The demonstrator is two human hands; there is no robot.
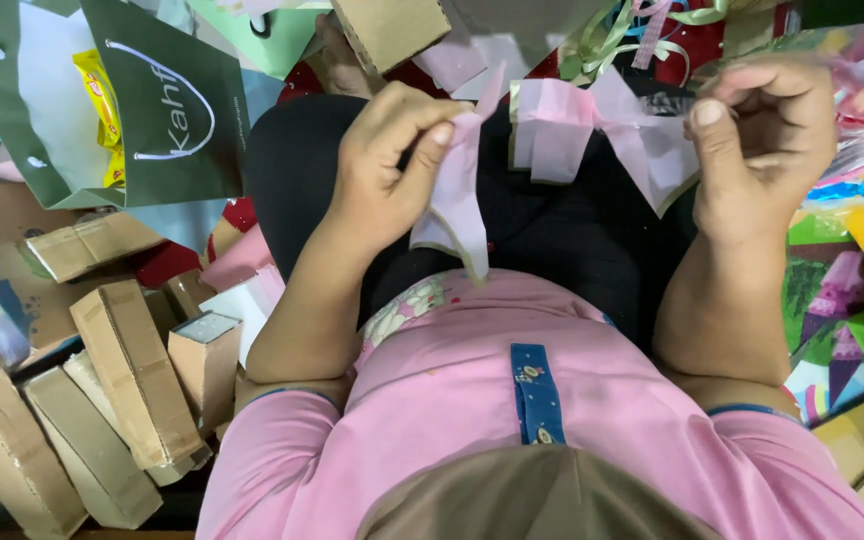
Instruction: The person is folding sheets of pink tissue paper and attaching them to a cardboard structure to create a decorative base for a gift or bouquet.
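Pink sheer ribbon [562, 130], wide and gold-edged, stretched between both hands over the lap. Left hand [387, 165] pinches one tail between thumb and fingers, the end hanging down; right hand [762, 135] curled shut on the other end, apparently keeping the loops taut. Small brown cardboard boxes [132, 370] heaped at left, green paper bag [152, 100] above them, colourful wrapping paper [842, 300] at right.

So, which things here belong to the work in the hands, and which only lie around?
In use:
- pink ribbon
- left hand, pinching one end
- right hand, holding the other end

Lying about:
- green paper bag
- cardboard boxes
- colourful wrapping paper
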